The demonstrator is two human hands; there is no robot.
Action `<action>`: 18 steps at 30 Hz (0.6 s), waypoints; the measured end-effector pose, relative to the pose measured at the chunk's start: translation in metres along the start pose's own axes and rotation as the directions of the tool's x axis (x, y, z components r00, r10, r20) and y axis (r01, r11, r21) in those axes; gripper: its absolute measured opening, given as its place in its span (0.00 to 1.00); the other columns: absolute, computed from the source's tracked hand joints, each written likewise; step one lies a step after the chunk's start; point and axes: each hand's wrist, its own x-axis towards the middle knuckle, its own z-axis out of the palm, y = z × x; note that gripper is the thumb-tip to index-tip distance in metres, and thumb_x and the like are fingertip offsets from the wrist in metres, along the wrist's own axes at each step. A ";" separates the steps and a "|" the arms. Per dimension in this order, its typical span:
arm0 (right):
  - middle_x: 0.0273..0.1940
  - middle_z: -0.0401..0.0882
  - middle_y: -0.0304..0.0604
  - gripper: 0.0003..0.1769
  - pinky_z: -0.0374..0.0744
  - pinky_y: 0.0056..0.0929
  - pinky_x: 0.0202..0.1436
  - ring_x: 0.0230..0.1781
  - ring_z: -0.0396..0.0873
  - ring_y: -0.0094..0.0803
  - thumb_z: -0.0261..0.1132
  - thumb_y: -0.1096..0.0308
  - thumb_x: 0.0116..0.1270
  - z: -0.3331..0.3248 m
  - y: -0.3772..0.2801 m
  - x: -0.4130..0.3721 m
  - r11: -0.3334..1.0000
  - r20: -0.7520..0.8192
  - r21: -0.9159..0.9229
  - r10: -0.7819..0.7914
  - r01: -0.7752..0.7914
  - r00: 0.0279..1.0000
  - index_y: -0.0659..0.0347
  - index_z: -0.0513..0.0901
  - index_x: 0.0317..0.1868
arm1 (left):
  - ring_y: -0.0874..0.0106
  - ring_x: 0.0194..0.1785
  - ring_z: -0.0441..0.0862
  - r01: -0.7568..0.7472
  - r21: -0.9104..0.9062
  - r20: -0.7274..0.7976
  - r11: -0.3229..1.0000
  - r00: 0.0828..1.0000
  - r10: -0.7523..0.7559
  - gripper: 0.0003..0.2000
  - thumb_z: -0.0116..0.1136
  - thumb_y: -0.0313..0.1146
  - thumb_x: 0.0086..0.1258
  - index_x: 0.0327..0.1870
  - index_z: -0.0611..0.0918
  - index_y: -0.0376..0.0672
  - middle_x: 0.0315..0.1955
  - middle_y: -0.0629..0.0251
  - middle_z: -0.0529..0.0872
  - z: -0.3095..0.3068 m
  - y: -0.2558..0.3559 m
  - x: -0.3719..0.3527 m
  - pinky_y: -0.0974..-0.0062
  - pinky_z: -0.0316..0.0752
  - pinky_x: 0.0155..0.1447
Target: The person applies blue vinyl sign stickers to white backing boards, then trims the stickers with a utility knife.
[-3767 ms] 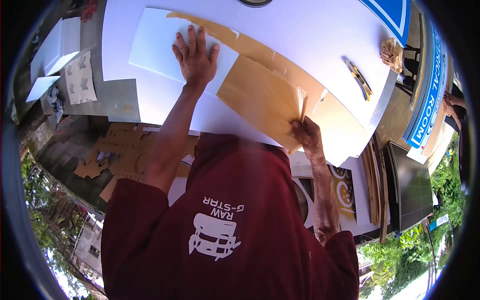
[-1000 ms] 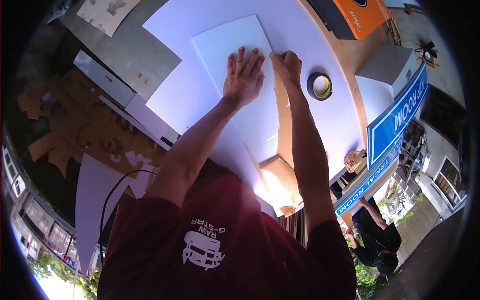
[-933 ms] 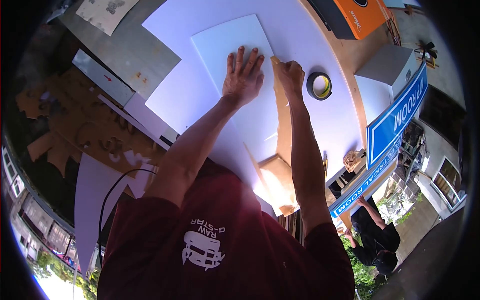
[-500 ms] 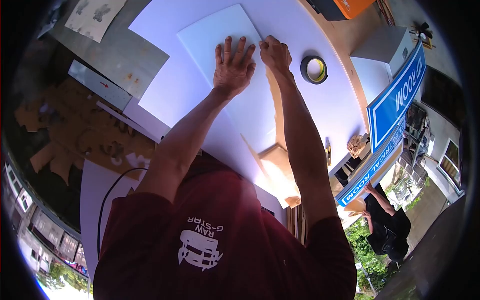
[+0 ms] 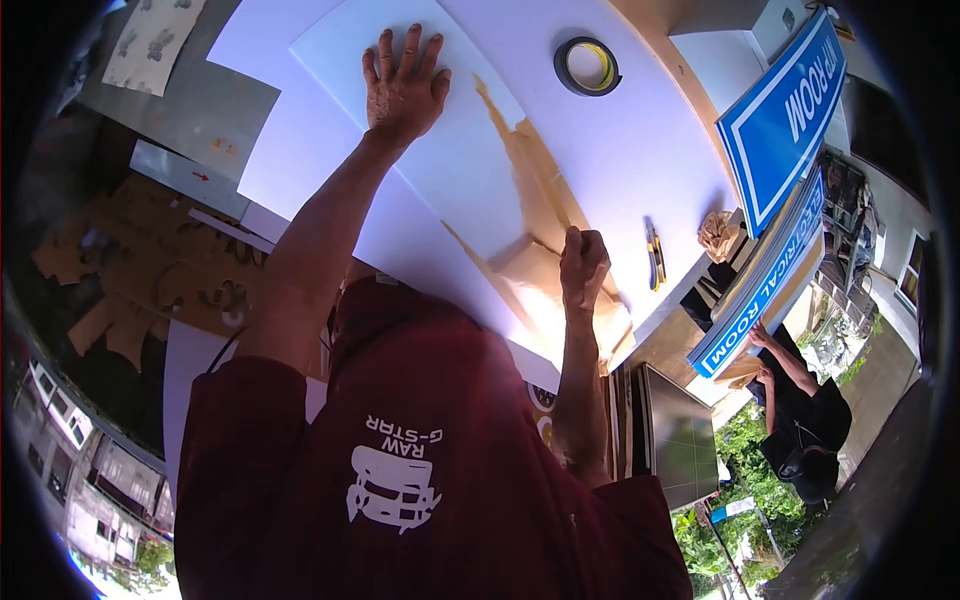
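Left hand [image 5: 405, 85]: open, flat on white sheet [image 5: 450, 170], upper centre.
Right hand [image 5: 583, 268]: clenched on brown backing [image 5: 530, 195]; best pulled low, steadily.

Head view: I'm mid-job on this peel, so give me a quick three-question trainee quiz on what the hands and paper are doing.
1. True or false: the left hand lies flat, fingers spread, on the white sheet.
2. Which hand grips the brown backing paper? A: left hand. B: right hand.
3. Fill in: the tape roll lies ___ both hands (touching / apart from).

Key: 1 true; 2 B; 3 apart from.
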 end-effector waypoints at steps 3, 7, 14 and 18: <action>0.22 0.76 0.46 0.19 0.74 0.40 0.32 0.23 0.73 0.34 0.63 0.61 0.75 -0.072 0.092 -0.045 0.982 -0.152 -0.145 0.101 -0.123 0.983 0.70 0.78 0.31 | 0.46 0.81 0.58 -0.032 0.026 -0.032 0.999 0.999 0.033 0.26 0.54 0.50 0.81 0.78 0.70 0.60 0.80 0.66 0.64 0.006 -0.003 -0.001 0.35 0.53 0.79; 0.22 0.78 0.41 0.14 0.73 0.34 0.27 0.21 0.74 0.26 0.65 0.65 0.75 -0.153 0.197 -0.101 0.969 -0.150 -0.009 0.243 -0.248 0.958 0.67 0.80 0.33 | 0.37 0.83 0.54 -0.022 0.032 0.057 0.999 0.998 0.020 0.27 0.49 0.46 0.83 0.78 0.70 0.45 0.81 0.49 0.64 -0.004 0.002 0.003 0.34 0.51 0.81; 0.43 0.86 0.46 0.03 0.84 0.42 0.42 0.39 0.86 0.45 0.67 0.70 0.74 -0.113 0.105 -0.097 0.944 -0.302 -0.280 -0.257 0.172 0.918 0.59 0.85 0.43 | 0.46 0.82 0.58 -0.130 0.085 -0.118 0.988 0.983 0.139 0.27 0.45 0.55 0.84 0.80 0.68 0.63 0.80 0.67 0.65 0.026 -0.017 0.000 0.38 0.53 0.80; 0.49 0.83 0.51 0.15 0.84 0.48 0.46 0.43 0.85 0.52 0.73 0.67 0.67 -0.051 0.147 -0.083 0.924 0.135 -0.284 -0.227 0.257 0.965 0.59 0.82 0.52 | 0.46 0.81 0.59 -0.118 0.059 -0.116 0.991 0.985 0.124 0.27 0.44 0.55 0.84 0.80 0.69 0.63 0.80 0.66 0.66 0.024 -0.014 0.000 0.38 0.54 0.79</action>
